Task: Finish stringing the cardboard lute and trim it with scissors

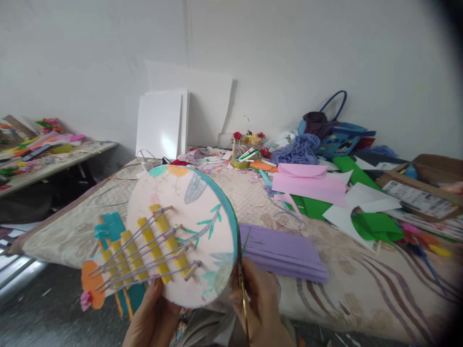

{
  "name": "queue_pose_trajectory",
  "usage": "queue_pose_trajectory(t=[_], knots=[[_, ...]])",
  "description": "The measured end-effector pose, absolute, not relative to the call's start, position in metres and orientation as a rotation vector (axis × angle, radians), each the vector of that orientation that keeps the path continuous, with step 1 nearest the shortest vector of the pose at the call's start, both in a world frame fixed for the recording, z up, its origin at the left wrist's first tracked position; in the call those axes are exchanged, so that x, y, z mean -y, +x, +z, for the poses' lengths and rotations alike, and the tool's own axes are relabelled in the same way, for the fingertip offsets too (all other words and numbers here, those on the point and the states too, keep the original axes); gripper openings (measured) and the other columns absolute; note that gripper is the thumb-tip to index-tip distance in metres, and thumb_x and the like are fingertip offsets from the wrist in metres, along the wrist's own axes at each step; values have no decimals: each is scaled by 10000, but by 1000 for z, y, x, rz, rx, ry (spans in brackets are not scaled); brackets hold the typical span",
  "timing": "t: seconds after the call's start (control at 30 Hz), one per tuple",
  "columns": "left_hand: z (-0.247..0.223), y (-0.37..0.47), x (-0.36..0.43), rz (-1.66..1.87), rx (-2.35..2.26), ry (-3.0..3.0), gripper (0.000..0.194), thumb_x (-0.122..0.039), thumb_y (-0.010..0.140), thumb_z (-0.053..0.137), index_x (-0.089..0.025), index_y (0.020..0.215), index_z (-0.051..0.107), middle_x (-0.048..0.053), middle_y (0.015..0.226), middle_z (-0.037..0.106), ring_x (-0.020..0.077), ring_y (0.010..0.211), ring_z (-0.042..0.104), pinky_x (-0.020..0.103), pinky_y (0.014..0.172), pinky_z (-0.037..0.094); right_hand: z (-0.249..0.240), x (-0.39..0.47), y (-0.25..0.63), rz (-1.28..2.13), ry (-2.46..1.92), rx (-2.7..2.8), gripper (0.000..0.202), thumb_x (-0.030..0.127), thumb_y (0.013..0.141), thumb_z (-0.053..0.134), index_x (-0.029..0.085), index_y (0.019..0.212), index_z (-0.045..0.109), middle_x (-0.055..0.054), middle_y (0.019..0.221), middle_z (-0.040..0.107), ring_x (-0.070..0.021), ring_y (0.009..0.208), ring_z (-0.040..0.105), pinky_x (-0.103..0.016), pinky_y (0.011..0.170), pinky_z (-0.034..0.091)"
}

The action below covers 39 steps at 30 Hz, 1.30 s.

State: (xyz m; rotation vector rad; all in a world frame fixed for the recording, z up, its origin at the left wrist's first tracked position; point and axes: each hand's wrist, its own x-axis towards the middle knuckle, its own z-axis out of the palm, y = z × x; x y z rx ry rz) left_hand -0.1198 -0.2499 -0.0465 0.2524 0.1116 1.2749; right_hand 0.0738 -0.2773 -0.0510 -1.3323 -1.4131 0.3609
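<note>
A round craft instrument (188,231), like a toy banjo, is held up in front of me. Its pale face bears painted leaves and flowers, and its side is teal. Purple yarn strings run over yellow bars to wooden pegs, and a teal neck with an orange end points to the lower left. My left hand (155,308) grips it from below. My right hand (258,294) is closed round a thin paintbrush (243,284), its dark tip against the instrument's right rim. Behind that hand lies a stack of purple sheets (285,253).
On the patterned table cover (347,299), pink paper (307,185), green paper (376,226) and white scraps lie to the right. Purple yarn (296,150), a blue bag (343,137) and a cardboard box (419,190) sit farther back. White boards (159,125) lean against the wall.
</note>
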Motion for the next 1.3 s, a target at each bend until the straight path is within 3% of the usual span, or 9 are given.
queue_pose_trajectory(t=[0.43, 0.57, 0.83, 1.1, 1.3], knots=[[-51, -124, 251, 1270, -126, 228, 491, -123, 960, 269, -371, 1378, 337, 30, 1304, 536, 203, 1211, 486, 383, 1104, 272, -49, 278, 72, 408, -1311, 1465, 438, 632, 824, 432, 217, 746, 551, 8, 579, 467, -142, 516, 409, -242, 463, 345], [-49, -123, 251, 1252, -86, 254, 467, -155, 967, 246, -365, 1375, 333, 33, 1315, 523, 205, 1220, 477, 378, 1100, 280, -44, 275, 73, 454, -1263, 1560, 390, 556, 848, 434, 216, 661, 472, 26, 544, 441, -124, 489, 397, -230, 451, 305], [-52, -126, 252, 1271, -197, 199, 509, -111, 951, 298, -412, 1359, 344, 14, 1331, 518, 194, 1194, 512, 354, 1081, 317, -38, 276, 71, 369, -1230, 1557, 247, 380, 866, 431, 214, 683, 448, 44, 523, 477, -107, 450, 419, -232, 452, 256], [-50, -125, 254, 1337, -299, 199, 535, -86, 940, 328, -393, 1379, 337, 38, 1302, 559, 216, 1156, 552, 397, 1072, 337, -42, 274, 70, 246, -1268, 1556, 251, 356, 870, 439, 211, 667, 440, 51, 496, 461, -100, 429, 414, -236, 451, 239], [-50, -124, 256, 1331, -311, 170, 495, -122, 948, 333, -362, 1381, 364, 49, 1253, 609, 217, 1146, 568, 382, 1053, 378, -42, 277, 73, 390, -1251, 1549, 273, 415, 860, 447, 216, 674, 466, 34, 531, 457, -113, 467, 413, -221, 438, 284]])
